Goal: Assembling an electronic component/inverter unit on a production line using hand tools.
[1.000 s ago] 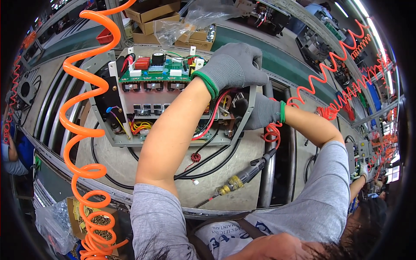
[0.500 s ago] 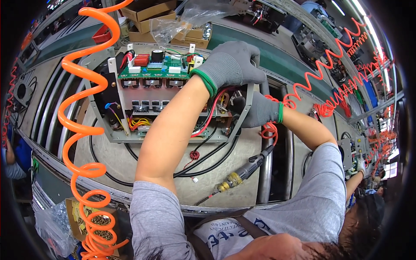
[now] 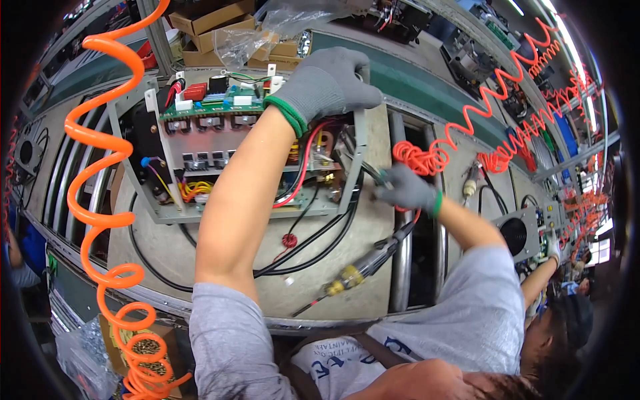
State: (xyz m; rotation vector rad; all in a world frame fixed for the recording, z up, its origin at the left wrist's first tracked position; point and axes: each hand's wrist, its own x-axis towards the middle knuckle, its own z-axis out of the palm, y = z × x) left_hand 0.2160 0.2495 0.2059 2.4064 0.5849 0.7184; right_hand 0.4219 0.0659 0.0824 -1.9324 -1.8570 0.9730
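Observation:
An open metal chassis point(image 3: 180, 215) stands on the worktable, with a green circuit board point(image 3: 233, 109) across its top and coloured wires inside. My left hand point(image 3: 327, 83), in a grey glove with a green cuff, curls over the chassis's far right corner; its fingertips are partly hidden. Just right of the chassis is my right hand point(image 3: 410, 189), gloved alike and smeared by motion. Its fingers close on a thin dark thing that reaches toward the chassis's side; I cannot make out its kind. Black cables point(image 3: 313, 250) loop out in front, beside a small red-wound ring coil point(image 3: 289, 241).
A power screwdriver point(image 3: 363, 267) lies on the table at the front right. Orange coiled hose point(image 3: 100, 140) hangs at the left, red coiled hose point(image 3: 427, 159) at the right. Metal rollers point(image 3: 402, 267) flank the table. Cardboard boxes point(image 3: 213, 20) sit behind. Another person's gloved hand point(image 3: 553, 248) shows far right.
My right hand has drawn out from the chassis's right side, toward me and to the right. The left hand stays at the corner. The whole view has shifted slightly.

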